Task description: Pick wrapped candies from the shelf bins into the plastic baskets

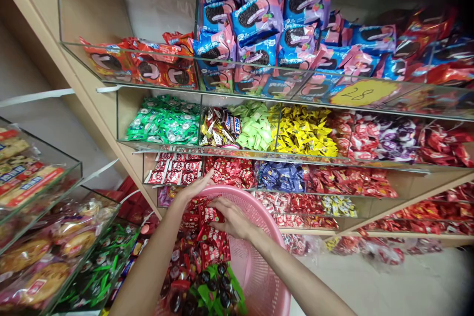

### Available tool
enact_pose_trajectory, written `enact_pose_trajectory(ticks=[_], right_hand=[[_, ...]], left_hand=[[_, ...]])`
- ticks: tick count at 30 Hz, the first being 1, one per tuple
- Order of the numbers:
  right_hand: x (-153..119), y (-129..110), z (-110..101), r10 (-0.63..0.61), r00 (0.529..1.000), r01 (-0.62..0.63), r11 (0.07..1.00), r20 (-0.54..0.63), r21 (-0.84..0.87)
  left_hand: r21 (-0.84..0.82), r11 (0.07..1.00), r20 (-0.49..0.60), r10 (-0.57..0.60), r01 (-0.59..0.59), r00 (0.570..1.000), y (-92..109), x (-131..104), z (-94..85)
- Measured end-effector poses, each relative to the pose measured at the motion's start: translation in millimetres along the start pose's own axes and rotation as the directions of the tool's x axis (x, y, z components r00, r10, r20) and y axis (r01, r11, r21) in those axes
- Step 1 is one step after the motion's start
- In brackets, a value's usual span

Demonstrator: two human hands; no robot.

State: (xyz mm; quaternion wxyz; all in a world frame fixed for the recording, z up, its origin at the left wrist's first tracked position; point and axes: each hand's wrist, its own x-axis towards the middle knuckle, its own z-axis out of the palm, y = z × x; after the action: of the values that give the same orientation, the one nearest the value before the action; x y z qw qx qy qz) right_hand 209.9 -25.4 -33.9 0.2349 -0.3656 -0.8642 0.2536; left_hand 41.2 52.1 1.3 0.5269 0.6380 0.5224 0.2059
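Observation:
A pink plastic basket [264, 217] holds red packets [215, 247], dark candies and green-wrapped ones [211, 291]. My right hand [231, 217] is over the basket, its fingers curled on a red packet near the top of the pile. At the basket's far left rim is my left hand [196, 188], fingers stretched out towards the shelf, holding nothing that I can see. Just beyond the rim, a shelf compartment contains similar red packets [231, 172].
Clear-fronted shelves hold blue cookie packs [255, 17], green candies [165, 121], yellow candies [307, 131] and blue candies [281, 175]. Packaged breads [44, 281] fill bins at the left. Bagged goods [381, 252] lie low at the right, by the floor.

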Motion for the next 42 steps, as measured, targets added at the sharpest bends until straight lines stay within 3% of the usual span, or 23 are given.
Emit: enact_pose_trajectory(ticks=[14, 18, 22, 24, 26, 28, 30, 35, 42], right_hand=[[0, -2, 1, 0.030, 0.999, -0.029, 0.999, -0.022, 0.036], [4, -3, -12, 0.054, 0.983, -0.038, 0.995, -0.178, 0.087], [13, 18, -37, 0.151, 0.913, -0.153, 0.988, -0.379, 0.025], [21, 33, -50, 0.247, 0.887, -0.316, 0.941, -0.389, -0.123], [30, 47, -61, 0.344, 0.875, -0.462, 0.805, -0.342, -0.373], [41, 56, -67, 0.405, 0.875, -0.477, 0.632, -0.264, -0.610], [52, 62, -68, 0.425, 0.885, -0.418, 0.541, -0.192, -0.730], [73, 73, -61, 0.458, 0.882, -0.367, 0.511, -0.116, -0.777], [72, 86, -57, 0.497, 0.858, -0.379, 0.447, -0.127, -0.810]], left_hand=[[-0.003, 1.000, 0.006, 0.001, -0.001, 1.000, -11, 8, -3.1], [-0.039, 0.999, 0.045, -0.009, 0.011, 0.999, -14, 11, -3.9], [-0.099, 0.995, 0.058, -0.012, 0.018, 0.998, -17, 12, -4.5], [-0.080, 0.997, 0.039, -0.015, 0.018, 0.999, -19, 13, -5.0], [-0.043, 0.999, 0.019, -0.027, 0.028, 0.999, -22, 14, -5.3], [-0.020, 0.999, 0.015, -0.034, 0.034, 0.999, -24, 15, -5.5], [-0.009, 0.999, 0.017, -0.032, 0.032, 0.999, -26, 16, -5.5], [-0.014, 0.999, 0.001, -0.041, 0.041, 0.999, -26, 16, -4.8], [-0.027, 0.999, -0.004, -0.036, 0.036, 0.999, -25, 16, -5.1]])
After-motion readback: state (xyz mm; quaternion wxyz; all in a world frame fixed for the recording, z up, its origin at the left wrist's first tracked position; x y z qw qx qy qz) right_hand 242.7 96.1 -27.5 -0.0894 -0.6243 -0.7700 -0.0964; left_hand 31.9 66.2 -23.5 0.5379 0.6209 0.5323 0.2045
